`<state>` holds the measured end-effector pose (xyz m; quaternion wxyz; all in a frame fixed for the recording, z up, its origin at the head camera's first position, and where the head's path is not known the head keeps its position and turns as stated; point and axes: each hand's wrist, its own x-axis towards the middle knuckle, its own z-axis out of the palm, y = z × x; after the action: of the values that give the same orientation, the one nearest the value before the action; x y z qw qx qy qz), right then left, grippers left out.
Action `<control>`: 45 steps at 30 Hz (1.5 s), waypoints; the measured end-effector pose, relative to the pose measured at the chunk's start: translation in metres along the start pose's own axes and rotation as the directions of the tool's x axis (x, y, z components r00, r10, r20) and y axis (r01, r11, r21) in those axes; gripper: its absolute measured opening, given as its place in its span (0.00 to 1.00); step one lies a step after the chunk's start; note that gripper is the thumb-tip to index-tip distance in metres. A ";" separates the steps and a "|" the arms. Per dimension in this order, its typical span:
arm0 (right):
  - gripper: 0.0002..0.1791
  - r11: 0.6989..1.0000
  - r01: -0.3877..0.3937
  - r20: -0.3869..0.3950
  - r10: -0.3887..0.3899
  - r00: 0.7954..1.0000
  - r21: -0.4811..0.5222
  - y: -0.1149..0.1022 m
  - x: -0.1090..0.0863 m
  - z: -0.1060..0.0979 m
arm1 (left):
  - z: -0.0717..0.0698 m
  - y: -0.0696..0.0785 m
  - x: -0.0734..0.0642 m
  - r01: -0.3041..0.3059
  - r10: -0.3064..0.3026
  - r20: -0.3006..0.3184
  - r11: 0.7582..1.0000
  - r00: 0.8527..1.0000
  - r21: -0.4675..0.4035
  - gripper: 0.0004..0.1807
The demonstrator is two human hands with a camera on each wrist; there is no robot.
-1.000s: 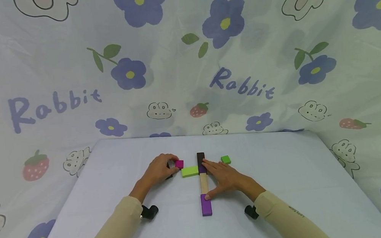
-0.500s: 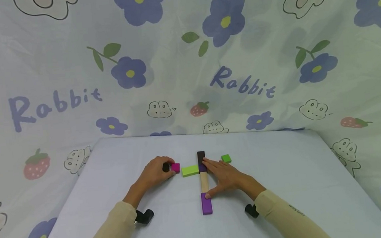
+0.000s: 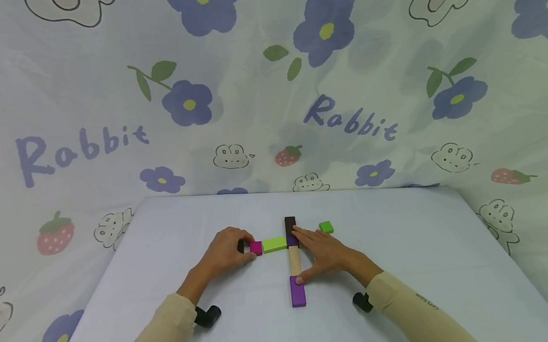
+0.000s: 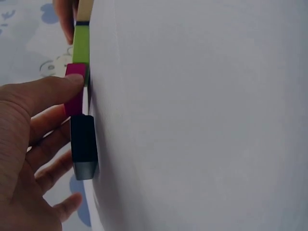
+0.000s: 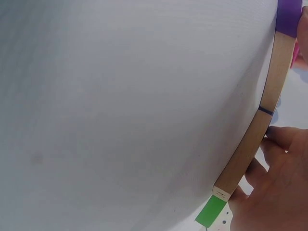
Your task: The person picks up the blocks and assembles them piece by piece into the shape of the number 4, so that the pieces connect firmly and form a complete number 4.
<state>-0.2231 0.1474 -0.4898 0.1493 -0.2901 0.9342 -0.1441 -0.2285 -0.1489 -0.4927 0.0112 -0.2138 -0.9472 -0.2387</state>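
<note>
My left hand (image 3: 227, 250) pinches a magenta block (image 3: 255, 248) between thumb and fingers. The block sits right at the left end of a lime green block (image 3: 274, 244), in line with it. Close by the left fingers is a black block (image 4: 84, 139), mostly hidden in the head view. My right hand (image 3: 326, 254) is spread, fingertips on the dark block (image 3: 290, 230) and thumb on the purple block (image 3: 298, 295). A plain wooden block (image 3: 294, 260) lies between those two. Another wooden block (image 5: 243, 154), mostly covered by the right hand in the head view, extends rightward.
Behind the right hand lies a small green block (image 3: 326, 227). A white cloth covers the table (image 3: 387, 215), and a printed curtain (image 3: 258, 106) hangs at its far edge. Black camera mounts (image 3: 207, 316) stick out under both wrists.
My left hand has brought the magenta block nearer to me, from behind the lime green block's left corner to its left end. The right hand stays in place.
</note>
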 end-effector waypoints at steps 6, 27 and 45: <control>0.69 1.000 0.001 0.000 -0.001 1.000 0.003 0.000 0.000 0.000 | 0.000 0.002 0.002 -0.023 0.023 -0.018 1.000 1.000 -0.002 0.18; 0.69 1.000 0.001 0.001 -0.001 1.000 0.001 0.002 0.001 0.001 | 0.012 0.005 0.015 -0.013 0.013 -0.006 1.000 1.000 0.026 0.17; 0.69 1.000 0.005 0.002 -0.005 1.000 -0.017 0.002 0.001 0.001 | 0.013 0.011 0.021 -0.057 0.057 -0.002 0.997 0.998 0.054 0.17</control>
<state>-0.2246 0.1478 -0.4915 0.1476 -0.2941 0.9344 -0.1363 -0.2421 -0.1257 -0.4970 0.0252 -0.2400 -0.9468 -0.2131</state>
